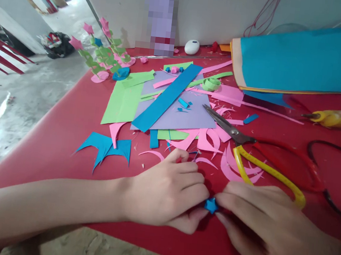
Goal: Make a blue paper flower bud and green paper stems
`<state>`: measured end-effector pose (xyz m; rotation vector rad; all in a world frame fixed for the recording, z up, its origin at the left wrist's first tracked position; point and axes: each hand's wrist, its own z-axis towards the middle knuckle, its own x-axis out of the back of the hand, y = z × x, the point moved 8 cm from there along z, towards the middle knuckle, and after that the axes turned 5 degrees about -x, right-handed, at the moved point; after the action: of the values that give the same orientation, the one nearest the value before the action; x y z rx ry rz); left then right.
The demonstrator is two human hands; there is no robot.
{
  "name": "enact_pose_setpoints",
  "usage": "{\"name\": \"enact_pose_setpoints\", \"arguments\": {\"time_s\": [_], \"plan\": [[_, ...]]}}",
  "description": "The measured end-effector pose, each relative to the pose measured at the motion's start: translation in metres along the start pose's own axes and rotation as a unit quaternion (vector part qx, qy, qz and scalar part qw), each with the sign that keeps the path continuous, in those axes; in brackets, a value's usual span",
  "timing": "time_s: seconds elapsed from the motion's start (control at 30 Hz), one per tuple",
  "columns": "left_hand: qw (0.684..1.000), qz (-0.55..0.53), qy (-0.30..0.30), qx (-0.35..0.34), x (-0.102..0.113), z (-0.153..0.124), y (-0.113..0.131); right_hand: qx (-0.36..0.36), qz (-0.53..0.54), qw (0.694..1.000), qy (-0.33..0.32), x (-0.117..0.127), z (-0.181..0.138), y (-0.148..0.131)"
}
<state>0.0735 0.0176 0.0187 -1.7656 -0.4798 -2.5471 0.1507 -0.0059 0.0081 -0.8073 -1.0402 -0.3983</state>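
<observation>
A tiny blue folded paper star [211, 205] is pinched between the fingertips of both my hands, low over the red table [67, 124]. My left hand [166, 192] comes in from the left with its fingers curled and closed on the star's left side. My right hand [258, 218] meets it from the right, thumb and forefinger pressed on the star's other side. Just behind my hands lie pink paper offcuts [208, 141] and a yellow measuring tape [263, 169].
Red-handled scissors [248, 139] lie at centre right. Sheets of green [122, 102], lilac and a blue strip [166, 96] lie behind. A yellow glue gun [338, 119] and rolled blue paper [302, 56] sit at right. Paper flower stems [103, 53] stand at back left. Blue scraps [107, 147] lie left.
</observation>
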Motion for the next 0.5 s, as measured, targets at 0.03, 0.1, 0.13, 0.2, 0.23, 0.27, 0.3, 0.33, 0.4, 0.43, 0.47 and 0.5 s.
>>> {"name": "enact_pose_setpoints", "arguments": {"time_s": [0.03,0.1,0.13,0.2,0.23,0.27,0.3,0.33,0.4,0.43,0.47,0.5], "plan": [[1.0,0.004,0.001,-0.004,0.0,0.0,0.001,0.019,-0.013,1.0,0.007,0.0,0.0,-0.003],[1.0,0.015,0.004,-0.005,0.0,-0.001,0.001,0.061,-0.044,0.997,0.024,0.0,-0.001,-0.009],[1.0,0.021,0.005,-0.003,-0.001,-0.002,0.001,0.078,-0.061,0.995,0.03,-0.001,-0.001,-0.012],[0.999,0.034,0.007,0.007,-0.001,-0.003,0.0,0.092,-0.089,0.991,0.03,-0.003,-0.002,-0.014],[0.999,0.04,0.007,0.012,-0.001,-0.004,-0.001,0.09,-0.096,0.991,0.026,-0.004,-0.002,-0.013],[0.999,0.043,0.005,0.014,-0.002,-0.004,-0.001,0.084,-0.101,0.991,0.018,-0.005,-0.002,-0.012],[0.999,0.045,0.003,0.011,-0.002,-0.004,-0.001,0.081,-0.102,0.991,0.015,-0.005,-0.002,-0.012],[0.999,0.047,0.001,0.007,-0.002,-0.004,0.0,0.078,-0.102,0.992,0.011,-0.006,-0.002,-0.011],[0.999,0.05,-0.003,-0.003,-0.003,-0.004,0.001,0.071,-0.101,0.992,0.003,-0.008,-0.003,-0.009],[0.999,0.051,-0.003,-0.005,-0.003,-0.003,0.002,0.07,-0.102,0.992,0.004,-0.009,-0.004,-0.008],[0.999,0.052,-0.005,-0.003,-0.003,-0.003,0.001,0.071,-0.103,0.992,0.006,-0.01,-0.004,-0.008],[0.999,0.052,-0.007,0.001,-0.004,-0.002,0.0,0.072,-0.104,0.992,0.011,-0.011,-0.005,-0.008]]}}
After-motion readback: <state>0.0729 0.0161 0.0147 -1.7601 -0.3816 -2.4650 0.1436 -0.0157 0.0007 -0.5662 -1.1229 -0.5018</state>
